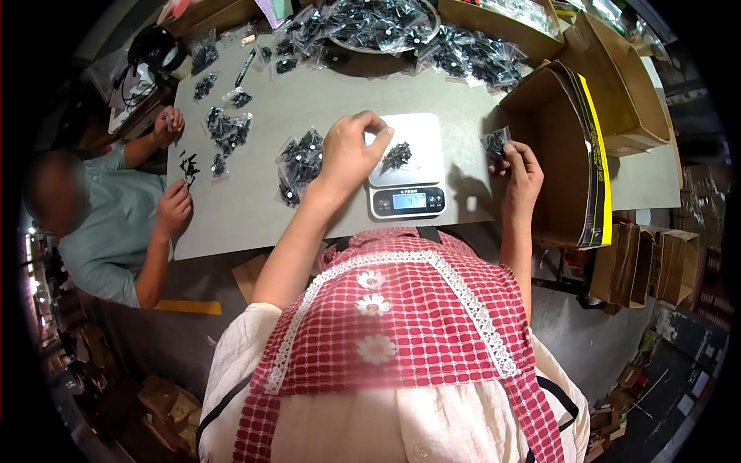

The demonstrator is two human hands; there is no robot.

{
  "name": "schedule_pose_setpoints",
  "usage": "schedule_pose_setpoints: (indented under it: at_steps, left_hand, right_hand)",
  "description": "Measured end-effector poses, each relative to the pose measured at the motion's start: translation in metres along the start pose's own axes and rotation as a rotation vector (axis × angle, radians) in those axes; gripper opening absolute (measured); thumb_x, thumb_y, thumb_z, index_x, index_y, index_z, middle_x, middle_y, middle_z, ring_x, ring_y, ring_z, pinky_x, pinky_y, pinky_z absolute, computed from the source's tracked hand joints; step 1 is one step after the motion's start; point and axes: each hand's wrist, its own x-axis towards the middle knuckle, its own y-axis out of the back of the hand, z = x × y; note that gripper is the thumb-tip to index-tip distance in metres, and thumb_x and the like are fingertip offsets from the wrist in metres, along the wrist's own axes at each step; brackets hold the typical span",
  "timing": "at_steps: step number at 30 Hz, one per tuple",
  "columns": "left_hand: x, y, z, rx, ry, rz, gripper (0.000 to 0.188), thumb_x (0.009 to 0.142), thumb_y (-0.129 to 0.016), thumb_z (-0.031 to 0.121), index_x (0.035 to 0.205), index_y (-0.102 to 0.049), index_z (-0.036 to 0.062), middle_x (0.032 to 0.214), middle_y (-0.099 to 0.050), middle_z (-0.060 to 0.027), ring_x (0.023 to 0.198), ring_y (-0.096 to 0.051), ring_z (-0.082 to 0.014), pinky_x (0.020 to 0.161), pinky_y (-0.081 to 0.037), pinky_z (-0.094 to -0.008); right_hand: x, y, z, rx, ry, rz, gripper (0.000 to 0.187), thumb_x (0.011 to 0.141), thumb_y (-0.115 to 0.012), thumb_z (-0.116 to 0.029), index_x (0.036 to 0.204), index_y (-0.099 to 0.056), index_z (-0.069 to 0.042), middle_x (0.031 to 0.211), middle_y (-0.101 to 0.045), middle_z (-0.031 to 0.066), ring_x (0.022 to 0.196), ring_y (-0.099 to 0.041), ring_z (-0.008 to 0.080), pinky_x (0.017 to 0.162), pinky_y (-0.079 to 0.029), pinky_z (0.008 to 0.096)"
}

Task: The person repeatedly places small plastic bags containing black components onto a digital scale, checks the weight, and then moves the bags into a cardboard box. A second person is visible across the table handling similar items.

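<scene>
A small pile of black parts [397, 156] lies on the white digital scale [423, 133], whose lit display [409, 201] faces me. My left hand [349, 154] hovers at the scale's left edge, its fingers curled together beside the pile; whatever they pinch, if anything, is hidden. To the right of the scale, my right hand [521, 171] grips a small clear plastic bag [495, 142] with black parts inside, close to an open cardboard box. Several filled bags [301, 163] lie on the table just left of my left forearm.
Another person [116, 208] sits at the left, both hands near loose black pieces [189, 166]. A round tray [370, 46] heaped with filled bags stands at the far side. The cardboard box [548, 154] borders my right hand. A pen [245, 68] lies far left.
</scene>
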Motion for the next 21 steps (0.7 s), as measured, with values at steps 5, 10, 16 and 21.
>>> schedule_pose_setpoints:
  at_steps: [5, 10, 16, 21]
  left_hand:
    - [-0.002, -0.005, -0.002, 0.039, 0.010, -0.028, 0.024, 0.086, -0.072, 0.026, 0.087, -0.072, 0.0025, 0.086, -0.073, -0.0168, 0.087, -0.068, -0.0366, 0.083, -0.052, -0.0452]
    - [-0.003, -0.009, -0.003, 0.062, -0.006, -0.056, 0.026, 0.088, -0.073, 0.030, 0.092, -0.073, 0.0041, 0.088, -0.073, -0.0127, 0.087, -0.068, -0.0303, 0.081, -0.053, -0.0406]
    - [-0.013, -0.025, -0.009, 0.307, -0.189, -0.087, 0.033, 0.082, -0.077, 0.028, 0.098, -0.069, 0.0006, 0.101, -0.067, -0.0207, 0.107, -0.058, -0.0385, 0.096, -0.048, -0.0437]
    - [-0.021, -0.031, -0.037, 0.297, -0.167, -0.095, 0.023, 0.082, -0.072, 0.018, 0.095, -0.070, -0.0007, 0.111, -0.066, -0.0198, 0.116, -0.055, -0.0372, 0.100, -0.047, -0.0460]
  right_hand:
    - [0.000, 0.003, 0.000, -0.015, 0.007, -0.003, 0.013, 0.097, -0.065, -0.012, 0.098, -0.068, 0.001, 0.071, -0.059, -0.0003, 0.060, -0.053, 0.0068, 0.057, -0.046, 0.0218]
    - [-0.002, 0.004, -0.003, -0.032, 0.020, 0.005, 0.014, 0.097, -0.066, -0.013, 0.098, -0.068, 0.000, 0.072, -0.059, -0.0005, 0.060, -0.053, 0.0067, 0.057, -0.046, 0.0216]
    - [-0.002, -0.002, 0.002, -0.099, 0.015, -0.041, 0.015, 0.098, -0.066, -0.015, 0.100, -0.069, -0.001, 0.073, -0.059, -0.0013, 0.062, -0.056, 0.0064, 0.057, -0.045, 0.0215]
    - [-0.006, -0.032, 0.011, -0.246, 0.125, -0.308, 0.017, 0.100, -0.063, -0.011, 0.110, -0.067, 0.003, 0.085, -0.067, 0.0040, 0.069, -0.062, 0.0098, 0.064, -0.049, 0.0237]
